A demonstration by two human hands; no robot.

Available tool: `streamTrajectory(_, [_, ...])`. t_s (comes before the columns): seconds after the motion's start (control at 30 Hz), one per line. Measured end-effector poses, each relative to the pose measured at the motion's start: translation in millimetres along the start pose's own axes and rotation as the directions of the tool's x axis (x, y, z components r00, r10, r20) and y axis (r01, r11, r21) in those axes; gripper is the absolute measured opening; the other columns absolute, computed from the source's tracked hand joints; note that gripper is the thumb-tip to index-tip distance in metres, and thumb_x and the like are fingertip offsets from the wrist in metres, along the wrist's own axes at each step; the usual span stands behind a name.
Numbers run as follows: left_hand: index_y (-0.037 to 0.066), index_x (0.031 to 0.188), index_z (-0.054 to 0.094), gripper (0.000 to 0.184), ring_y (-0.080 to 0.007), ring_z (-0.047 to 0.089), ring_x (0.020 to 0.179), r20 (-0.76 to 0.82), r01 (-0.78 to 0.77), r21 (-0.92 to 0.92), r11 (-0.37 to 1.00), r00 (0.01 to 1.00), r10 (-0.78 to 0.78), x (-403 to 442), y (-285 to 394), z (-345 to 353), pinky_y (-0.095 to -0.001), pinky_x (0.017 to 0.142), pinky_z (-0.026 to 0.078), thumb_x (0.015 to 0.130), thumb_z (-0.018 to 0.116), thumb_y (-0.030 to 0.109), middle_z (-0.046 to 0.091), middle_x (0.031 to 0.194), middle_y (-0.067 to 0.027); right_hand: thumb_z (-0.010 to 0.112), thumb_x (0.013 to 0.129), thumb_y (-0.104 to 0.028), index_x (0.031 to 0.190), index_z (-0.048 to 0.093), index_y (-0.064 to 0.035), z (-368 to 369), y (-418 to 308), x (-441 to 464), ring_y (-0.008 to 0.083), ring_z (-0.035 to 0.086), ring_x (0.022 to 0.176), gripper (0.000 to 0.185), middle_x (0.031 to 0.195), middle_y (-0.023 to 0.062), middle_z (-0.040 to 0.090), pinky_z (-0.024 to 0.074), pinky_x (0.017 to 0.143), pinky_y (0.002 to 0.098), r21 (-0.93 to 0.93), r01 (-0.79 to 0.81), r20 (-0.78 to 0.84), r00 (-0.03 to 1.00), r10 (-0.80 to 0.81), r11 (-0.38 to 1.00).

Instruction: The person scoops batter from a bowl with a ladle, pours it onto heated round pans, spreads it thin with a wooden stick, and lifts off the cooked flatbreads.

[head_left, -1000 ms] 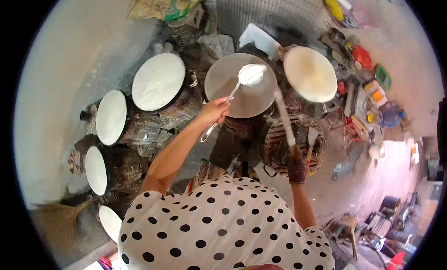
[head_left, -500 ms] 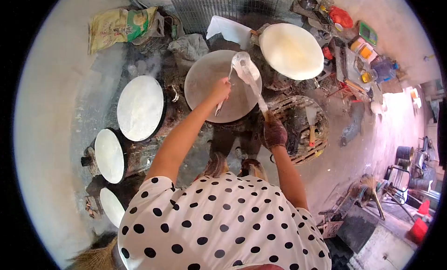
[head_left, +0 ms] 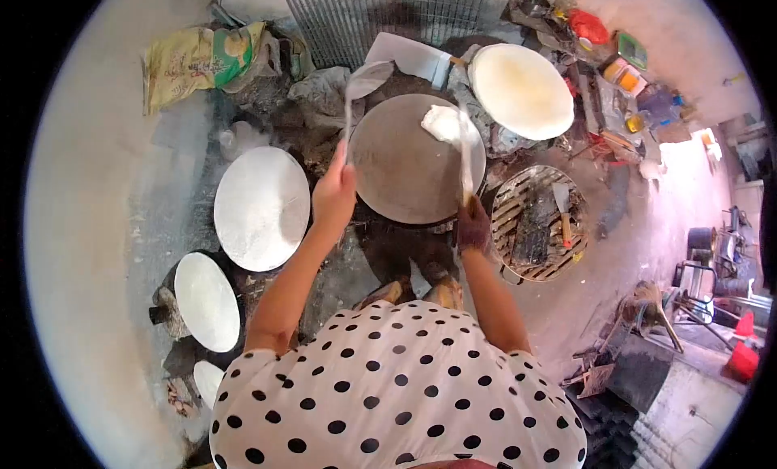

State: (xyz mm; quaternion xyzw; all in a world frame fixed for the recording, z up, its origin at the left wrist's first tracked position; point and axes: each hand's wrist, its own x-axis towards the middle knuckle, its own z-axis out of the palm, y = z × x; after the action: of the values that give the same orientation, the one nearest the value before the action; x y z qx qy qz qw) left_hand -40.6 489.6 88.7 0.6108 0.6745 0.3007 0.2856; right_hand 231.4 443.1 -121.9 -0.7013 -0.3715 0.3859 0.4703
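My left hand (head_left: 334,195) is closed around the handle of a metal ladle (head_left: 370,80), its bowl raised over the left back rim of a round griddle (head_left: 396,174). A white lump of batter or dough (head_left: 444,124) lies on the griddle's back right part. My right hand (head_left: 474,230), in a dark glove, grips a white-smeared spreader (head_left: 466,157) with a wooden-looking handle end. Its blade stands beside the white lump; whether they touch I cannot tell. To the left, a white round sheet (head_left: 262,208) covers another round plate.
More white-covered rounds (head_left: 207,301) stand at left. A pale stack of round flatbreads (head_left: 522,91) sits back right, near a white board (head_left: 409,58). A slatted round rack (head_left: 518,263) holds a scraper (head_left: 562,210). A yellow-green sack (head_left: 198,64) lies back left.
The ladle has moved left and away from the spreader, off the griddle's middle. The white lump now shows on the griddle. My right hand still holds the spreader, now more upright.
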Motion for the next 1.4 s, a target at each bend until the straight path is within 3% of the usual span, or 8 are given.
streamTrajectory(0.23, [0.010, 0.143, 0.033, 0.046, -0.0065, 0.040, 0.040, 0.320, 0.353, -0.599, 0.718, 0.928, -0.189, -62.8, -66.2, -21.8, -0.0212, 0.037, 0.035, 0.099, 0.042, 0.018, 0.044, 0.062, 0.0013, 0.060, 0.088, -0.027, 0.131, 0.049, -0.0031, 67.4, 14.8, 12.3, 0.0241, 0.058, 0.109, 0.051, 0.123, 0.0127, 0.059, 0.0446, 0.090, 0.0323, -0.343, 0.084, 0.133, 0.990, -0.041, 0.936])
streamTrajectory(0.53, [0.004, 0.139, 0.035, 0.042, -0.0070, 0.036, 0.038, 0.389, 0.472, -0.741, 0.477, 0.881, -0.269, -103.7, -112.1, -45.9, -0.0209, 0.035, 0.031, 0.099, 0.039, 0.016, 0.039, 0.060, 0.0021, 0.058, 0.089, -0.018, 0.130, 0.052, -0.0051, 13.3, 24.1, 11.4, 0.0200, 0.058, 0.108, 0.043, 0.121, 0.0091, 0.061, 0.0458, 0.090, 0.0311, 0.166, 0.012, -0.005, 1.000, -0.011, 0.986])
streamTrajectory(0.6, [0.005, 0.135, 0.042, 0.037, -0.0068, 0.036, 0.039, 0.357, 0.443, -0.766, 0.466, 0.896, -0.264, -110.0, -125.2, -42.0, -0.0207, 0.036, 0.031, 0.099, 0.039, 0.016, 0.039, 0.060, 0.0015, 0.054, 0.092, -0.021, 0.128, 0.054, -0.0075, 30.9, -38.2, 10.1, 0.0209, 0.059, 0.109, 0.039, 0.122, 0.0095, 0.061, 0.0458, 0.091, 0.0315, -0.536, -0.129, 0.107, 0.970, 0.219, 0.834])
streamTrajectory(0.63, [0.005, 0.134, 0.042, 0.037, -0.0069, 0.036, 0.039, 0.364, 0.456, -0.781, 0.427, 0.888, -0.281, -111.3, -129.8, -39.9, -0.0209, 0.036, 0.031, 0.099, 0.039, 0.016, 0.040, 0.060, 0.0016, 0.052, 0.093, -0.031, 0.124, 0.057, -0.0092, 52.9, 81.7, 67.2, 0.0231, 0.061, 0.108, 0.039, 0.119, 0.0128, 0.062, 0.0474, 0.089, 0.0338, -0.864, 0.380, 0.363, 0.925, -0.113, 0.330])
streamTrajectory(0.87, [0.004, 0.133, 0.042, 0.037, -0.0071, 0.038, 0.040, 0.365, 0.474, -0.790, 0.390, 0.873, -0.323, -113.0, -106.0, -29.0, -0.0215, 0.038, 0.033, 0.099, 0.041, 0.018, 0.041, 0.061, 0.0016, 0.060, 0.088, -0.032, 0.127, 0.057, -0.0132, 23.2, -57.8, 55.0, 0.0261, 0.061, 0.105, 0.044, 0.117, 0.0083, 0.064, 0.0473, 0.088, 0.0335, -0.401, 0.021, 0.395, 0.906, 0.153, 0.916])
streamTrajectory(1.17, [0.007, 0.134, 0.041, 0.037, -0.0078, 0.038, 0.040, 0.335, 0.442, -0.815, 0.374, 0.887, -0.318, -121.8, -94.4, -10.4, -0.0240, 0.038, 0.034, 0.099, 0.039, 0.020, 0.039, 0.061, 0.0024, 0.059, 0.084, -0.038, 0.129, 0.054, -0.0188, 24.7, -15.5, 61.0, 0.0318, 0.059, 0.107, 0.050, 0.121, 0.0142, 0.060, 0.0471, 0.089, 0.0369, -0.433, -0.046, 0.242, 0.956, 0.165, 0.900])
streamTrajectory(1.37, [0.010, 0.131, 0.044, 0.034, -0.0086, 0.037, 0.039, 0.368, 0.483, -0.826, 0.290, 0.852, -0.372, -132.1, -91.5, 3.7, -0.0239, 0.037, 0.034, 0.099, 0.040, 0.020, 0.039, 0.061, 0.0023, 0.051, 0.088, -0.033, 0.132, 0.051, -0.0236, 45.4, 31.0, 96.1, 0.0281, 0.059, 0.110, 0.045, 0.120, 0.0116, 0.061, 0.0469, 0.089, 0.0389, -0.774, 0.633, 0.619, 0.752, -0.228, -0.015])
streamTrajectory(1.4, [0.011, 0.130, 0.044, 0.033, -0.0085, 0.037, 0.039, 0.380, 0.477, -0.837, 0.268, 0.859, -0.344, -133.0, -93.4, 4.1, -0.0239, 0.037, 0.034, 0.099, 0.040, 0.020, 0.039, 0.061, 0.0026, 0.050, 0.088, -0.039, 0.134, 0.047, -0.0236, 19.4, 16.5, 99.3, 0.0296, 0.058, 0.111, 0.048, 0.122, 0.0121, 0.060, 0.0468, 0.090, 0.0414, -0.641, 0.632, 0.586, 0.769, -0.254, 0.435])
